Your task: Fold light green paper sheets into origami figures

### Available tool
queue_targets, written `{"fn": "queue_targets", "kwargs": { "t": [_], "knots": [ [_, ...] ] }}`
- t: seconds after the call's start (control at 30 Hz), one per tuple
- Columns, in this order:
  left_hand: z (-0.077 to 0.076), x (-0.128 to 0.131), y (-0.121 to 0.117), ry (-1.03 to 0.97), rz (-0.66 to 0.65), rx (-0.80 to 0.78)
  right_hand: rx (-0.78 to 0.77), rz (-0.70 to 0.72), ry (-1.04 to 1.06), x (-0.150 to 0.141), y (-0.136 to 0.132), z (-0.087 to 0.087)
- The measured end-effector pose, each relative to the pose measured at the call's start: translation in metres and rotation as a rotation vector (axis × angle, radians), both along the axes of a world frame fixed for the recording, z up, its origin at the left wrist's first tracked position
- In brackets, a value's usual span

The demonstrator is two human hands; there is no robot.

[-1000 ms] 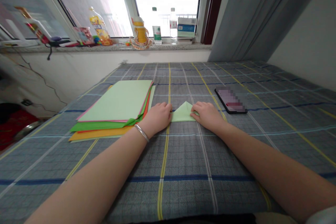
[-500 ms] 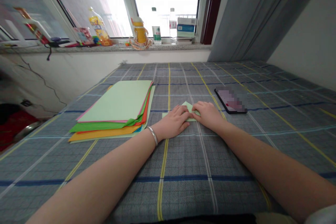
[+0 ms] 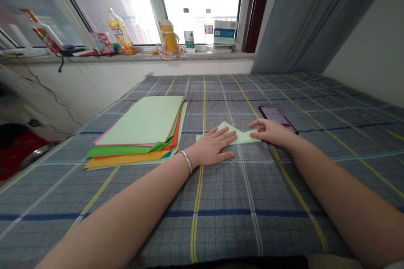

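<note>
Pale green folded paper under two hands

On the plaid cloth (image 3: pixel 221 193), beside the coloured paper stack (image 3: pixel 142 122), lies the folded paper (image 3: pixel 239 138): a flat, narrow band with a triangular peak. The left hand (image 3: pixel 213 147), open and palm down, covers its left part. The right hand (image 3: pixel 268 132), half-curled, touches its right end; whether it pinches, I cannot tell.

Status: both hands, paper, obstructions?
Left hand flat on folded green paper, fingers spread. Right hand at its right end, grip unclear. Phone close behind right hand, partly hidden by it.
</note>
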State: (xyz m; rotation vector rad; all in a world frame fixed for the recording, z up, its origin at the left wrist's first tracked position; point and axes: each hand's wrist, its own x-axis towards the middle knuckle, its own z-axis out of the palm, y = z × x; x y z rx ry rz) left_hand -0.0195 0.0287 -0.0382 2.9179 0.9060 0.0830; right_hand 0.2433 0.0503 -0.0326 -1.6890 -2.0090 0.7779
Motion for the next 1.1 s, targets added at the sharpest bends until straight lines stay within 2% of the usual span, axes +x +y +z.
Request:
{"fn": "queue_targets", "kwargs": {
  "t": [0.07,0.17,0.4,0.6,0.77,0.9,0.97,1.1],
  "knots": [
    [-0.001,0.000,0.000,-0.011,0.007,0.003,-0.117,0.024,0.101,0.008,0.001,0.000],
    [-0.002,0.000,-0.001,-0.038,0.007,0.013,-0.196,0.033,0.166,0.011,0.002,-0.001],
    [-0.001,-0.002,-0.002,-0.063,-0.092,0.063,-0.210,0.023,0.135,0.007,0.002,-0.001],
    [0.002,-0.002,-0.004,-0.054,-0.100,0.065,-0.194,-0.005,0.081,0.002,-0.001,0.003],
    [0.002,-0.001,-0.004,-0.056,-0.099,0.052,-0.111,0.017,-0.082,-0.001,-0.004,0.005],
    [0.003,-0.001,-0.004,-0.060,-0.095,0.027,0.130,0.038,-0.272,-0.005,-0.006,0.002],
    [0.003,-0.001,-0.004,-0.067,-0.094,0.015,0.248,0.094,-0.327,-0.009,-0.008,-0.001],
    [0.003,-0.001,-0.003,-0.099,-0.097,0.010,0.335,0.197,-0.400,-0.025,-0.012,-0.009]
  ]
}}
